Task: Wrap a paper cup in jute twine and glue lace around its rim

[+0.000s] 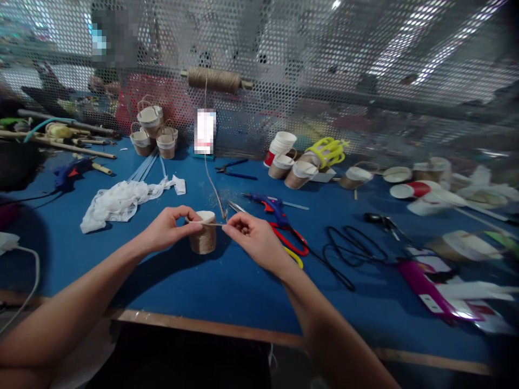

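A small paper cup [203,243] wrapped in brown twine stands on the blue table in front of me. At its left rim, my left hand [178,224] is closed, thumb across the front and fingers at the top edge. A short taut stretch of twine [214,223] crosses the cup's upper part to my right hand [247,232], which pinches it just right of the cup. From there a strand leads up to the twine spool [213,80] on a rod at the mesh. Scissors [290,240] with red and yellow handles lie partly beneath my right hand.
A blue glue gun [271,208] and its black cable [352,248] lie to the right. Pliers [237,169] rest farther back. White lace [117,202] is heaped at left, below several finished cups [150,121]. More cups [300,174] stand right, before the perforated metal screen [324,81].
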Motion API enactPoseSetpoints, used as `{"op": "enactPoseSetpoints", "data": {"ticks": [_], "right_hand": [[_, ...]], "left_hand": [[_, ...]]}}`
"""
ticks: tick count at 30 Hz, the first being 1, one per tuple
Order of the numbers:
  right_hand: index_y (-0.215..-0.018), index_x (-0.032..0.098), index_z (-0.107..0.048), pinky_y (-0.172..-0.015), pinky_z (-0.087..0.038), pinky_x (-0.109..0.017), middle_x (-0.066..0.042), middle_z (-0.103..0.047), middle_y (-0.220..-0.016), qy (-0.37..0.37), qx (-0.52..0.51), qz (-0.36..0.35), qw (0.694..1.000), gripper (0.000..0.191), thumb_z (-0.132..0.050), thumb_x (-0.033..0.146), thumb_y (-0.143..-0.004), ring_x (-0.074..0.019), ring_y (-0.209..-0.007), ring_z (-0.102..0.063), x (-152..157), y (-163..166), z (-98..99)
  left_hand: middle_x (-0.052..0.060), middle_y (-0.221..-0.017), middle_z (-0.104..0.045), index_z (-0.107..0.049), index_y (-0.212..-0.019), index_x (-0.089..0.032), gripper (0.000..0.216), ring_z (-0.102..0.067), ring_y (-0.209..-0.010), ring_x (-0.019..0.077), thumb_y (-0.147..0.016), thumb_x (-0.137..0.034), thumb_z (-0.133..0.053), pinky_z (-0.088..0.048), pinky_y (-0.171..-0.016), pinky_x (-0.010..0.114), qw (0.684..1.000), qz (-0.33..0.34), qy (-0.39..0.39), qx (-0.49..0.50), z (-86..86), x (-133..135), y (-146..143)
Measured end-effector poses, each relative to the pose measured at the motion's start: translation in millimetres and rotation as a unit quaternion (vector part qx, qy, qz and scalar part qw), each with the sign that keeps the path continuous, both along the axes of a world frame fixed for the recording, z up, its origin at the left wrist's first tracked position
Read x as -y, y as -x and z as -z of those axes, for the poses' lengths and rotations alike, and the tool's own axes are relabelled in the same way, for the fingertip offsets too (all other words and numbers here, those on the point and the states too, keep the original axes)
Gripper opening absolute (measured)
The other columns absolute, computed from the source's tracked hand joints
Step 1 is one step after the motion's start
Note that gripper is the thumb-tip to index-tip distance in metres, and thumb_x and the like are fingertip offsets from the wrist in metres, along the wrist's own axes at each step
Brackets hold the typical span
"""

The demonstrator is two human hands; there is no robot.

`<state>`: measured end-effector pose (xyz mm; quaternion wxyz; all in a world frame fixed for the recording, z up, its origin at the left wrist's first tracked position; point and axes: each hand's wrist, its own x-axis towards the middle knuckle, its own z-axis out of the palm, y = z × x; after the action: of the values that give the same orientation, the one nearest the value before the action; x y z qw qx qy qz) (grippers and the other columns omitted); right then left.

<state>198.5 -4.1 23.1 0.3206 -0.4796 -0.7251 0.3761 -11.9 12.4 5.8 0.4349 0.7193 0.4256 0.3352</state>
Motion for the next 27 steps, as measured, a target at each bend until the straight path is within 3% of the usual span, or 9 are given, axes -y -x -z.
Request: {"op": "enactPoseSetpoints", "data": {"ticks": [6,27], "right_hand": [[-0.068,0.017,-0.053,-0.048,-0.033,-0.022,0.003,-0.047,-0.059,-0.048,-0.008,0.035,0.998,0.018,-0.054,0.030,-0.080,-0.0086,-0.052,-0.040,4.1,0.0,-3.4],[-0.067,0.018,-0.051,-0.049,-0.034,-0.023,0.004,-0.044,-0.057,0.008,-0.034,0.028,0.999,0.021,-0.054,0.035,-0.078,-0.0087,-0.051,-0.038,8.7,-0.7,-1.9]], "left_hand": [[0.006,-0.081,-0.064,-0.057,-0.071,-0.015,0.021,-0.057,-0.078,0.0173,-0.078,-0.035,-0.057,-0.041,-0.075,0.031,0.999,0.033,-0.002,-0.006,-3.1,4.1,-0.6],[0.005,-0.086,-0.063,-0.058,-0.071,-0.014,0.015,-0.056,-0.080,0.0152,-0.074,-0.028,-0.063,-0.043,-0.074,0.029,0.984,0.095,0.096,0.113,-8.8,6.5,-0.1]]}}
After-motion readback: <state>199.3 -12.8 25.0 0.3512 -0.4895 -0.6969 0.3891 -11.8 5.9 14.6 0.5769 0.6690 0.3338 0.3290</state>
